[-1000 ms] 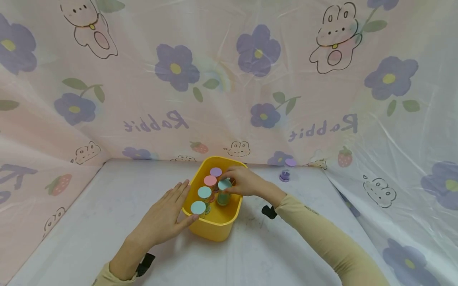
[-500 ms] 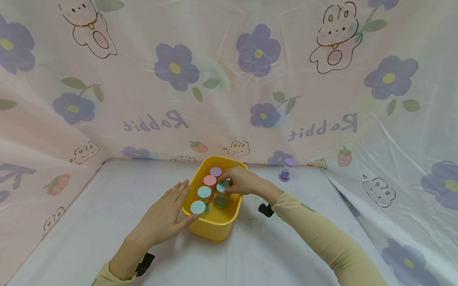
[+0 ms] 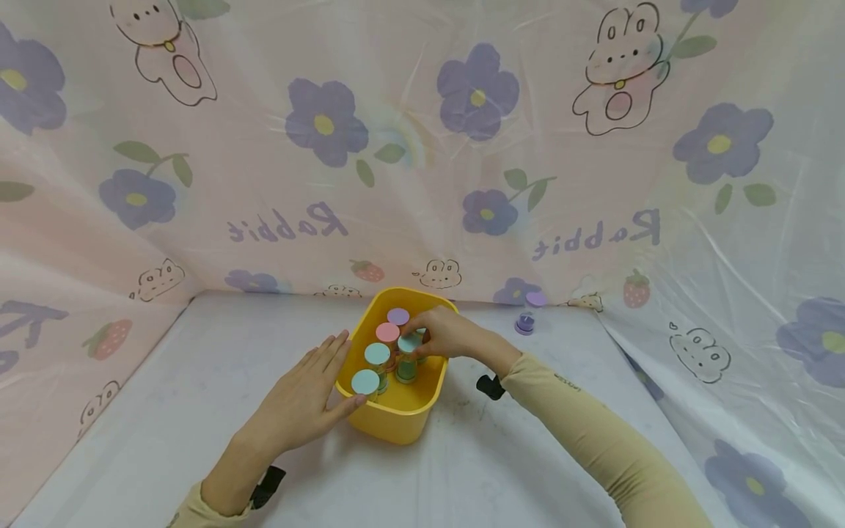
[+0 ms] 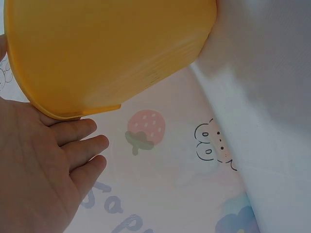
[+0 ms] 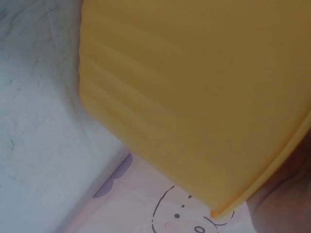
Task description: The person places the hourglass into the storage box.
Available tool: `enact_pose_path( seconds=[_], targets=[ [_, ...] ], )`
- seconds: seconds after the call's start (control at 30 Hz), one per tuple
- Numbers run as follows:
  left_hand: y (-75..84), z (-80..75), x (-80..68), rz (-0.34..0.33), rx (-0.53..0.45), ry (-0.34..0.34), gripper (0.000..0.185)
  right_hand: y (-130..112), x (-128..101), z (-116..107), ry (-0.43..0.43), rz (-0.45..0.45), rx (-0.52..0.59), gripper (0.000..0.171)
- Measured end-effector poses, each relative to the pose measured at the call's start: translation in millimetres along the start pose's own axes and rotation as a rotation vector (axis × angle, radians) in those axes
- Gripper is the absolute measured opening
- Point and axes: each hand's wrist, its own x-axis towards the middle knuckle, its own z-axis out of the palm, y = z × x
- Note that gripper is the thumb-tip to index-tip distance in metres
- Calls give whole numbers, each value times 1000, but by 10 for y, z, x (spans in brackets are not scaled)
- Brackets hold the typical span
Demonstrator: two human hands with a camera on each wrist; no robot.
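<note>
A yellow plastic bin [image 3: 396,424] stands on the white surface in the head view. My left hand [image 3: 300,400] lies with straight fingers along its left rim, thumb at the near corner. Inside the bin, my right hand [image 3: 441,334] pinches a small clear jar with a pale blue lid and green contents [image 3: 406,370] near its top. Along the left wall stand more lidded jars: a purple-lidded one [image 3: 398,316], a pink-lidded one [image 3: 387,333] and two pale-blue-lidded ones, a farther jar [image 3: 377,353] and a nearer jar [image 3: 365,382]. My right fingers partly hide the bin's far right part.
A purple-lidded jar with purple contents [image 3: 525,323] stands on the white surface [image 3: 502,455] to the right of the bin, near the back. A printed sheet [image 3: 409,147] with flowers and rabbits rises behind and at both sides.
My right hand has moved the green jar slightly left inside the bin, closer to the row of jars. The left hand and the bin have stayed where they were.
</note>
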Motion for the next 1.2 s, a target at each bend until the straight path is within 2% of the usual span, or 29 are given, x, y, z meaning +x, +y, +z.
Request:
enact_pose_path(
  seconds=[0.23,0.4,0.6,0.7,0.9,1.0,1.13,1.2],
  targets=[
    [2,5,1,-5,-3,-9,95,9,-68,-2,31,-33,20,36],
    [0,9,6,-3,-3,-15,96,29,-188,-10,115,-101,76,33],
    [-7,7,10,0,7,-5,95,57,-325,21,286,-145,64,37],
    [-8,12,7,-4,5,-8,95,96,-379,66,381,-165,98,39],
    [-1,16,-1,-6,2,-9,95,226,-483,143,632,-216,157,39],
    [4,10,1,-6,1,-9,95,140,-585,108,742,-214,204,37],
    [5,7,5,-9,-1,-13,95,34,-717,49,844,-189,257,35],
    [1,8,6,-11,1,-13,95,108,-741,59,883,-171,264,35]
  ],
)
